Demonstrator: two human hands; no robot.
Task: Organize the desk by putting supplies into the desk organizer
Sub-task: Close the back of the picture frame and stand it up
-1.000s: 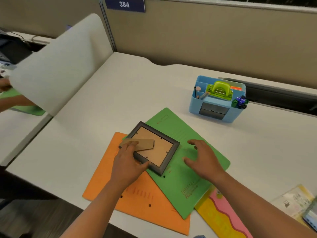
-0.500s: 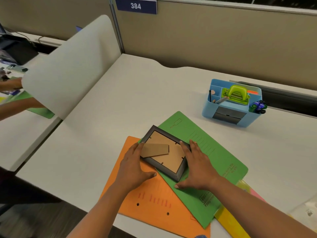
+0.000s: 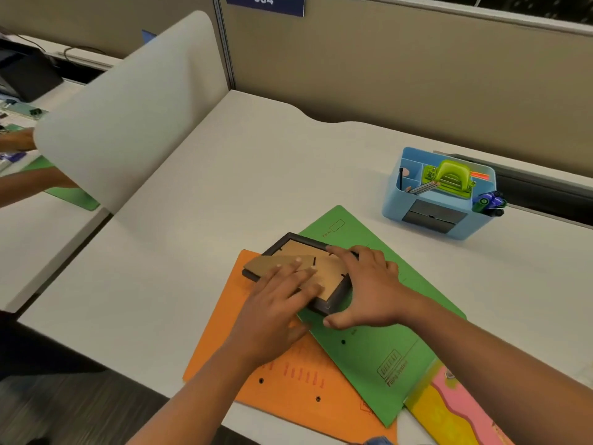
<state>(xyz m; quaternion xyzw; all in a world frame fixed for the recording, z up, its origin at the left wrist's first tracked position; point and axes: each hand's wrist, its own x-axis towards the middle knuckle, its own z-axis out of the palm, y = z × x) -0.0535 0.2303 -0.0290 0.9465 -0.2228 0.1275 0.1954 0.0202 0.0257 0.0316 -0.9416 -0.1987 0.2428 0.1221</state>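
Head view, starting at the left: a white divider panel (image 3: 128,101) stands between this desk (image 3: 224,187) and the next, where someone else's forearm (image 3: 29,184) is cut off by the picture's edge. Near the desk's front edge an orange folder (image 3: 288,383) lies partly under a green folder (image 3: 372,348), and the picture frame (image 3: 332,301) sits face down across both. The left hand (image 3: 276,303) rests flat on its cardboard back, fingers straight and slightly spread over the fold-out stand (image 3: 272,262). The right hand (image 3: 369,290) arches over the right rim, fingers close together, thumb splayed wide beside the near corner. I'd judge the frame light and stiff, with a fragile front if glazed, so it is best taken by two opposite rims, not by the loose stand. Its front is hidden. Toward the back right edge stands the blue desk organizer (image 3: 393,203), holding a green hole punch (image 3: 449,178). Its far compartments are hard to make out.
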